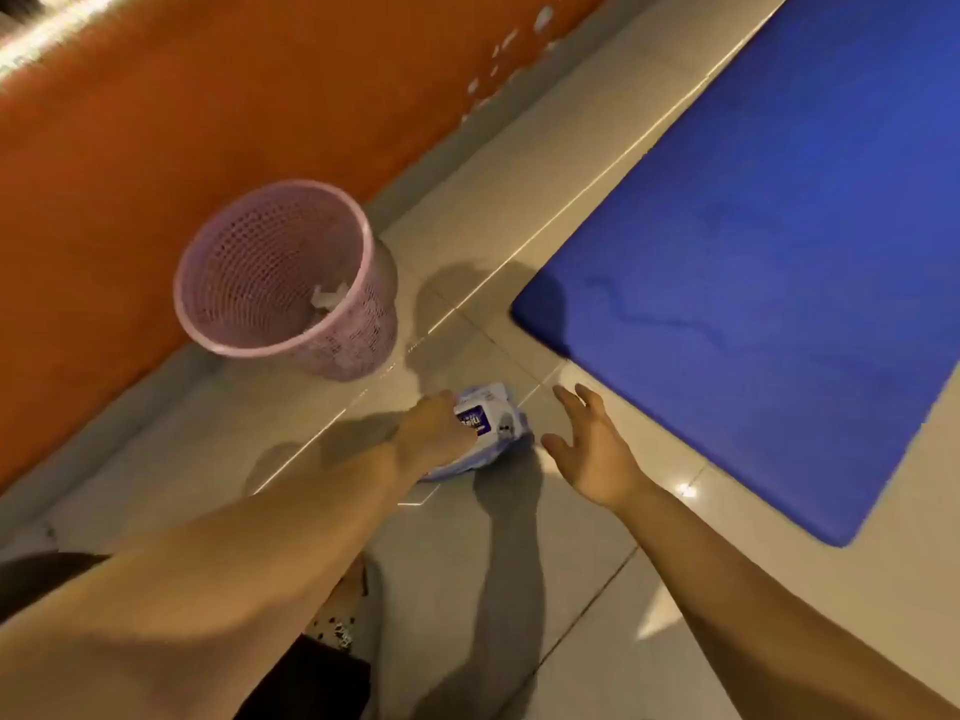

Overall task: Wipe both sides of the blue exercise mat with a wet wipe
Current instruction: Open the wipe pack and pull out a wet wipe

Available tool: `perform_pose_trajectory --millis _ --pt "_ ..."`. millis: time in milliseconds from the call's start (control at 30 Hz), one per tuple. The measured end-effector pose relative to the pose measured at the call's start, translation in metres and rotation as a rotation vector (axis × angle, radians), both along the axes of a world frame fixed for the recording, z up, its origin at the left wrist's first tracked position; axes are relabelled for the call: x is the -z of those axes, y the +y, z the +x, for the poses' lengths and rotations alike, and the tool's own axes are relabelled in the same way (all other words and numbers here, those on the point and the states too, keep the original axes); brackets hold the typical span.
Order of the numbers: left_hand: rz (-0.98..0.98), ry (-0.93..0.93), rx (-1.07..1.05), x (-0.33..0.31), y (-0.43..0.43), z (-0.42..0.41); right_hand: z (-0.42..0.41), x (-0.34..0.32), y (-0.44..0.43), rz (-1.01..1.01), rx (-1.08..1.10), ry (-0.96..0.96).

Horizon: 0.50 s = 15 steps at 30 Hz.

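Glossy beige tiled floor (571,163) is seen, with thin pale joints and light glare. Orange painted wall (208,122) is set along the left, with paint chipped white in spots near its base.

Blue exercise mat (779,252) is laid flat on the floor at right. Its long axis runs diagonally from the lower right up to the top right, roughly parallel with the wall base. The near short end is turned toward the hands. Corners are rounded, and the matte, foam-like surface is faintly creased near the nearest corner.

Pink plastic mesh wastebasket (353,345), round and perforated, is stood against the wall; a white paper scrap (327,298) is seen inside.

Wet-wipe pack (493,428), soft white-and-lilac film, is on the floor near the mat's corner. A dark blue label with white writing is shown but is too blurred to be read.

The pack's left edge is gripped by the left hand (431,428), fingers curled. The right hand (592,449) is held just beside the pack, fingers straight and spread wide, nothing held.
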<state>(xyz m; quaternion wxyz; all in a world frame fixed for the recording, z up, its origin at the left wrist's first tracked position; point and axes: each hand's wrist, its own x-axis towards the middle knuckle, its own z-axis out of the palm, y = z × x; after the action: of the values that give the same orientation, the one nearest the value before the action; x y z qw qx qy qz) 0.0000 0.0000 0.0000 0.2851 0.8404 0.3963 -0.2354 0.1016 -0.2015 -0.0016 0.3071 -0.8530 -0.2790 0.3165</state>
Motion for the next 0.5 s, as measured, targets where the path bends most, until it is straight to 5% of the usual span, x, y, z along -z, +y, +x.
perform_pose_trajectory --millis 233,500 --pt "0.283 0.082 0.259 0.108 0.018 -0.006 -0.013 0.093 0.03 -0.105 -0.143 0.093" --pt "0.343 -0.034 0.235 0.135 0.005 -0.016 -0.044 0.141 0.033 0.189 0.148 0.292"
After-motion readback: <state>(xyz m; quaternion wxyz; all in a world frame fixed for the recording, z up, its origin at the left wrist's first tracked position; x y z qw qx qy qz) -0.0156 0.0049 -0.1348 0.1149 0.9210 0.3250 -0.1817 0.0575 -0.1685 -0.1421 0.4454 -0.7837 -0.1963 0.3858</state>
